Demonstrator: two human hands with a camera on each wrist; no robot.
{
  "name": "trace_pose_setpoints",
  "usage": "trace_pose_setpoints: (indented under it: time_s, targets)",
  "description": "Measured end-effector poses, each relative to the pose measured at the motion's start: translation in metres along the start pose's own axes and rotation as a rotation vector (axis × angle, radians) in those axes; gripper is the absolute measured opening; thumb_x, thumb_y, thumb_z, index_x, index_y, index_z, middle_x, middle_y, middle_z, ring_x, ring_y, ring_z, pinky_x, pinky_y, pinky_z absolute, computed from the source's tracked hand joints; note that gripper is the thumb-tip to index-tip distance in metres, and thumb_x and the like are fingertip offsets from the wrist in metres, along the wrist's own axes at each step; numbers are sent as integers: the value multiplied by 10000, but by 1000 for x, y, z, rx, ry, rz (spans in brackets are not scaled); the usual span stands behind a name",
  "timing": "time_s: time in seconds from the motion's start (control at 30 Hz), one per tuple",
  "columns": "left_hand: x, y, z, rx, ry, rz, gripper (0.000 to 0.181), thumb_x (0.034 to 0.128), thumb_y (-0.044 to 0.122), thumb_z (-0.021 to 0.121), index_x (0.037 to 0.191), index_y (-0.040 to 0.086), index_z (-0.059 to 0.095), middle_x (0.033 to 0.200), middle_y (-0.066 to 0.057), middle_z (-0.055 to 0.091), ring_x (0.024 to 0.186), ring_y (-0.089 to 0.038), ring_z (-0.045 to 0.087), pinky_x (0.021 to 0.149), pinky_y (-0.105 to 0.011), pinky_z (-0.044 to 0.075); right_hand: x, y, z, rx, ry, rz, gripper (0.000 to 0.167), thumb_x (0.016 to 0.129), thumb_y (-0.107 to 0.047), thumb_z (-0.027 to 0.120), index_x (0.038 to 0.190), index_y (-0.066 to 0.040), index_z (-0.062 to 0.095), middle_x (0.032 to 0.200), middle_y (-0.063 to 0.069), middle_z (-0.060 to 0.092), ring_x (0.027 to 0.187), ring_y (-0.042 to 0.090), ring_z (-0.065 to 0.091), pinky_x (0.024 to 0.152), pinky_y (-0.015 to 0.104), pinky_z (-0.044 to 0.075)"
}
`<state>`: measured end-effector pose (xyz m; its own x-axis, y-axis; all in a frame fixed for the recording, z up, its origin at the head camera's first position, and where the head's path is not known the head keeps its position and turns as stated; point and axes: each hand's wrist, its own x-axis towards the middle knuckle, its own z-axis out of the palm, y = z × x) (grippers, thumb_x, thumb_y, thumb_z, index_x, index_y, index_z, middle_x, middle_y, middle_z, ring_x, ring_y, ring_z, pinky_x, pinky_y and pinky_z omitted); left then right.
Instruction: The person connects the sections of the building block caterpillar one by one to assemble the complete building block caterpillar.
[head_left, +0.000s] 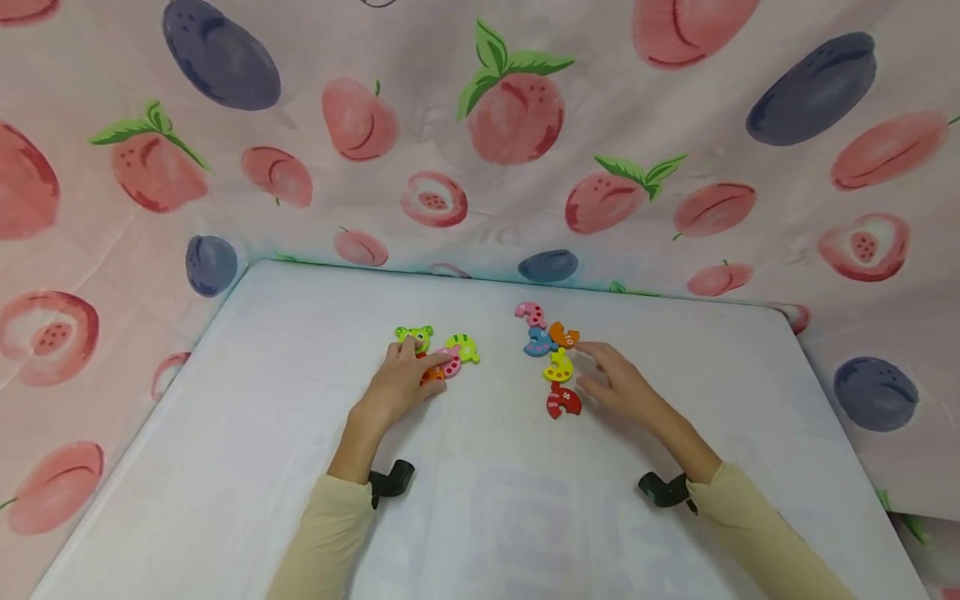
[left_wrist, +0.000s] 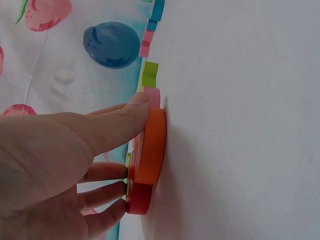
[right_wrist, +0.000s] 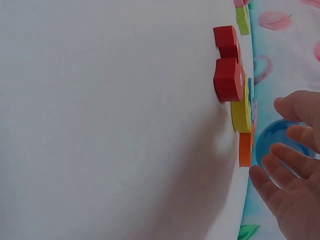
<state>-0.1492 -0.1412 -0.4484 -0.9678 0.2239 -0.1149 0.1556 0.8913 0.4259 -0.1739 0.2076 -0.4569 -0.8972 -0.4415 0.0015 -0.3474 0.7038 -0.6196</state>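
My left hand [head_left: 397,382] rests over a cluster of flat toy pieces: a green one [head_left: 422,332], a pink one [head_left: 452,365], a yellow-green one [head_left: 467,346] and an orange one [head_left: 432,375]. In the left wrist view, the thumb lies at the top of the orange piece [left_wrist: 154,147] and other fingertips touch near a red piece [left_wrist: 140,199]. My right hand [head_left: 626,387], fingers spread, is just right of a second group: pink [head_left: 534,315], blue [head_left: 537,343], orange [head_left: 564,335], yellow [head_left: 558,367] and red [head_left: 563,402]. It holds nothing in the right wrist view.
Both groups lie on a white-covered table [head_left: 487,500]. A fruit-patterned cloth [head_left: 420,125] rises behind the table's back edge and along its sides. Dark devices are strapped at the left wrist [head_left: 393,479] and right wrist [head_left: 663,490].
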Motion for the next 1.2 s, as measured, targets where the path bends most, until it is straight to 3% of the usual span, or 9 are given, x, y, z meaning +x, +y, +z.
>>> trace_pose_setpoints:
  time_s: [0.13, 0.4, 0.6, 0.73, 1.0, 1.2]
  targets:
    - [0, 0, 0, 6, 2, 13, 472, 900, 318, 682, 1355, 236, 584, 1272, -174, 432, 1150, -322, 393, 908, -446, 483, -7, 0, 3, 23, -2, 7, 557, 921, -131, 634, 1425, -31, 418, 1446, 193, 448, 1253, 372, 503, 953, 522, 511]
    - [1, -1, 0, 68, 68, 79, 392, 934, 224, 645, 1324, 249, 611, 1194, -198, 479, 1025, -325, 435, 807, -403, 484, -15, -1, 8, 30, 12, 25, 590, 900, -139, 666, 1428, -48, 420, 1448, 187, 448, 1207, 375, 541, 930, 505, 529]
    - [5, 3, 1, 77, 14, 31, 403, 966, 150, 587, 1347, 280, 576, 1260, -211, 464, 1034, -317, 436, 823, -396, 469, -19, -5, 9, 55, 30, 24, 590, 898, -134, 666, 1429, -52, 423, 1451, 184, 443, 1226, 383, 529, 948, 519, 515]
    - [9, 7, 1, 167, -17, 18, 416, 970, 171, 578, 1377, 251, 543, 1285, -230, 455, 1067, -333, 448, 854, -413, 471, -21, -7, 10, 77, 40, 17, 585, 899, -123, 666, 1427, -49, 425, 1449, 184, 446, 1233, 382, 525, 955, 523, 509]
    - [14, 13, 6, 259, 17, -6, 453, 970, 158, 560, 1413, 240, 508, 1147, -205, 469, 1006, -328, 438, 773, -389, 443, -22, -7, 13, 99, 54, 30, 578, 900, -134, 668, 1422, -59, 432, 1455, 178, 444, 1271, 368, 497, 971, 527, 497]
    - [17, 14, 10, 279, 21, -13, 552, 925, 109, 605, 1429, 297, 482, 1210, -225, 477, 1073, -361, 445, 788, -423, 455, -24, -6, 14, 94, 64, 40, 585, 892, -125, 673, 1419, -42, 431, 1443, 187, 453, 1296, 362, 475, 977, 522, 494]
